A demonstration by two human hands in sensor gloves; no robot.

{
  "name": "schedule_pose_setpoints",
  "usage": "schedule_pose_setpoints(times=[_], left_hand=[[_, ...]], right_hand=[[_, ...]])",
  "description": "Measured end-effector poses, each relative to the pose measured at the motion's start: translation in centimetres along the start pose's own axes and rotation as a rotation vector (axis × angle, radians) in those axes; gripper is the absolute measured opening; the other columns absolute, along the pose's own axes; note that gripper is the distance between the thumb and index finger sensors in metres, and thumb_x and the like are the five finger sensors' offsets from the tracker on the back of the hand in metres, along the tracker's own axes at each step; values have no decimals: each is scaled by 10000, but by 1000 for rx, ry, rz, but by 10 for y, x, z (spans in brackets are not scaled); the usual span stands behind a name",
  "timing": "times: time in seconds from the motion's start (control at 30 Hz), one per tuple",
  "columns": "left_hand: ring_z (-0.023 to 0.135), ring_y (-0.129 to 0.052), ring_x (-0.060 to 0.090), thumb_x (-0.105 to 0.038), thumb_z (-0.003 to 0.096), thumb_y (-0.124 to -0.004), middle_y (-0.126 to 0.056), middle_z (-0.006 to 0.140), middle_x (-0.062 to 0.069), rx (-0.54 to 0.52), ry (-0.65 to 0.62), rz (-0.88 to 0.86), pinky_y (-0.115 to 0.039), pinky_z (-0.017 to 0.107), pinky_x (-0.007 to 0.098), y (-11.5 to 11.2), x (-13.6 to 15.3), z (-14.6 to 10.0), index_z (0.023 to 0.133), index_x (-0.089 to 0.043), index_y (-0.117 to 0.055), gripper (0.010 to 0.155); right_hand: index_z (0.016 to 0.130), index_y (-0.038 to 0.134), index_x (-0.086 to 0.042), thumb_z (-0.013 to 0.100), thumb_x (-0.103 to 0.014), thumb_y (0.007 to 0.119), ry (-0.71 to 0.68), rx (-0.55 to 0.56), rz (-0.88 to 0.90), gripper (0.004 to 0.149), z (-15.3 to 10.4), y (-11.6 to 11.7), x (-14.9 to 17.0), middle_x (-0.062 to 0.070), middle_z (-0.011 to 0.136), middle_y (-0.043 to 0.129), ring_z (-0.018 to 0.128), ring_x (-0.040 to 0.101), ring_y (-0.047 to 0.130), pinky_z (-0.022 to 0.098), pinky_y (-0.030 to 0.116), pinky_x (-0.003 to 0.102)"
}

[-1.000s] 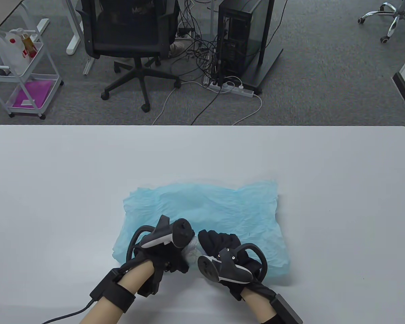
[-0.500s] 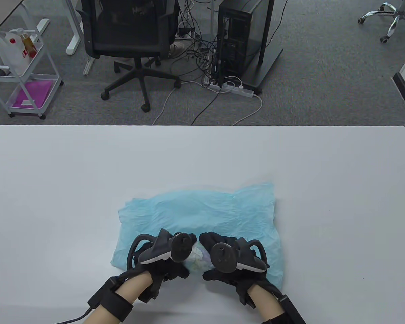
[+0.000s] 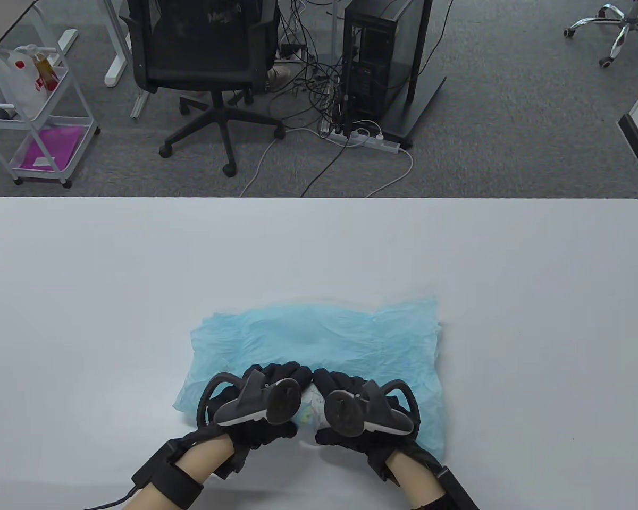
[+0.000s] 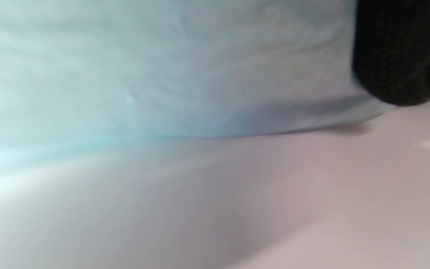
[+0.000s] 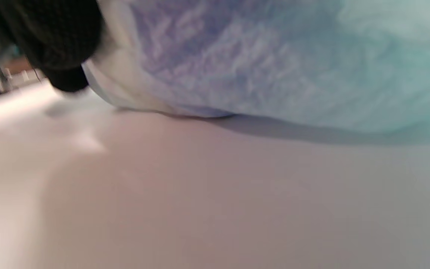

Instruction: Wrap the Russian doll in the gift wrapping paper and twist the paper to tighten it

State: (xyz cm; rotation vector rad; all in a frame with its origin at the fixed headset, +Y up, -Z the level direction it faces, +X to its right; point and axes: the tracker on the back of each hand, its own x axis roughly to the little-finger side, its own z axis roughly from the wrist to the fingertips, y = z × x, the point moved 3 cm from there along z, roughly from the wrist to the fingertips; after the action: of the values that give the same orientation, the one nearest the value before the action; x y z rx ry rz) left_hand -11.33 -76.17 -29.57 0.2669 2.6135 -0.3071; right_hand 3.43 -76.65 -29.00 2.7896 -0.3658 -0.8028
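We see the doll (image 3: 310, 411) lying at the near edge of the blue paper (image 3: 345, 340), between our two hands, with only a pale patterned strip of it showing in the table view. The paper lies crumpled on the white table (image 3: 85, 297), spreading away from us and to both sides of the doll; its near part is drawn up over the doll, and in the right wrist view the doll's purplish pattern shows faintly through the thin sheet. Our left hand (image 3: 260, 406) sits on the doll's left side and our right hand (image 3: 359, 411) on its right, both with fingers curled over the paper-covered doll and fingertips nearly meeting above it. In the left wrist view a gloved fingertip (image 4: 401, 56) presses against the paper just above the table. In the right wrist view a dark fingertip (image 5: 56, 48) touches the wrapped bundle where it rests on the table. Beyond the table's far edge stand a black office chair (image 3: 202, 58), a computer tower (image 3: 375, 58) with tangled cables, and a white cart (image 3: 32, 122).
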Motion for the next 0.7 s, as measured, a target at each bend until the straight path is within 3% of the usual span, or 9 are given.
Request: schedule_pose_setpoints(times=[0.07, 0.17, 0.3, 0.37, 0.5, 0.53, 0.7], left_hand=[[1017, -763, 144, -659, 216, -852, -460, 1127, -149, -11, 8, 5, -613, 806, 460, 2, -1, 0, 1022, -435, -230, 1042], [963, -803, 192, -623, 206, -899, -557, 1089, -118, 31, -23, -118, -647, 774, 458, 1, 0, 3, 1019, -420, -334, 1010], [920, -854, 184, -655, 196, -881, -602, 1066, -102, 111, -21, -201, -694, 743, 445, -7, 8, 9, 1018, -391, -352, 1013], [921, -799, 226, -630, 205, -905, -597, 1067, -82, 151, -43, -316, -662, 747, 456, -12, 12, 10, 1023, -381, -360, 1014], [932, -773, 221, -636, 214, -887, -574, 1071, -78, 172, -51, -282, -644, 760, 456, -12, 12, 10, 1022, -369, -343, 1010], [934, -771, 224, -638, 215, -878, -565, 1074, -72, 168, -52, -283, -639, 764, 457, -12, 12, 9, 1023, -362, -336, 1011], [1079, -631, 215, -618, 242, -857, -383, 1147, -95, 65, -30, -203, -543, 816, 486, -6, 11, 2, 1032, -396, -233, 1031]], right_hand=[[1078, 326, -141, 357, -636, 819, -21, -38, 110, 1004, 0, 1, 8, 162, 1092, 577, 908, 338, 775, 663, 658, 611], [1081, 327, -143, 367, -641, 806, -47, -54, 116, 993, -2, 1, 8, 154, 1100, 570, 921, 335, 773, 668, 651, 615], [1082, 323, -158, 403, -612, 756, -66, 63, -115, 924, -13, -11, -11, 143, 1156, 464, 1032, 395, 636, 709, 501, 691], [1082, 323, -169, 418, -596, 738, -93, 103, -258, 892, -18, -15, -27, 126, 1165, 464, 1049, 373, 634, 722, 495, 692], [1077, 238, -106, 378, -627, 767, -102, 44, -437, 1020, -15, -1, -43, 164, 1159, 442, 1020, 383, 666, 706, 555, 671], [1072, 226, -120, 377, -611, 780, -80, 72, -468, 1015, -15, -1, -43, 146, 1150, 459, 1004, 352, 688, 709, 578, 647], [1073, 293, -106, 356, -617, 802, -35, 86, -367, 1017, -10, -6, -36, 150, 1113, 556, 942, 341, 768, 683, 649, 621]])
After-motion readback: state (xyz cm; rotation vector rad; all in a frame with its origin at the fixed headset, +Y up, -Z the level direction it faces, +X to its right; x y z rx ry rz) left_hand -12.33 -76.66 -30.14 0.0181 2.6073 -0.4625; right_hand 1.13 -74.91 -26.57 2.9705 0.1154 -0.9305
